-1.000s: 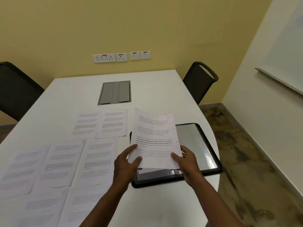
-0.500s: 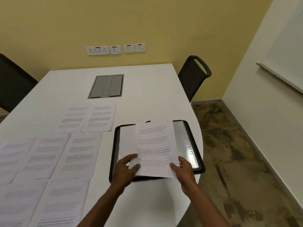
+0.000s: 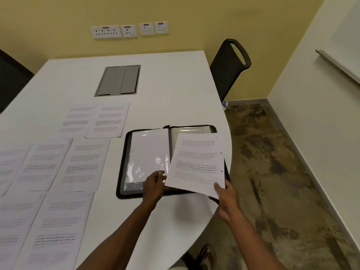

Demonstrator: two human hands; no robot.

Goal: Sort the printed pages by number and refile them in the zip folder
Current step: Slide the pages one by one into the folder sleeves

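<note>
Evidently the refiling had barely begun. The zip folder [image 3: 124, 168] lay open near the right edge of the white bench [image 3: 171, 84], its clear sleeves spread flat; the left sleeve looked to hold a pale sheet already, though glare made it hard to say whether that was a filed page or only a blank backing. Over the folder's right half, one printed page [image 3: 196, 162] was held up, tilted, its lower right corner pinched in the grip of the right hand [image 3: 226, 193]. The left hand [image 3: 153, 184] was at the sleeve's lower edge beside the page's bottom left corner, fingers curled; whether they pinched the plastic, the paper, or only touched, I could not tell.

Most of the work seemed left. On the bench to the left, at least seven more pages [image 3: 83, 164] lay face up in rows, side by side and partly overlapping at their edges: two in the far row [image 3: 97, 120], three in the middle, two or more nearest the person. That layout suggested the sorting by number was done or nearly so, but the page numbers were too small to read, so the order could not be checked. By this judgement one sheet was about to go into a sleeve, and each of the laid-out sheets was yet to follow before the folder could be zipped.

A grey cable hatch [image 3: 118, 80] sat in the bench's middle, and a black chair [image 3: 229, 63] stood at the far corner.
</note>
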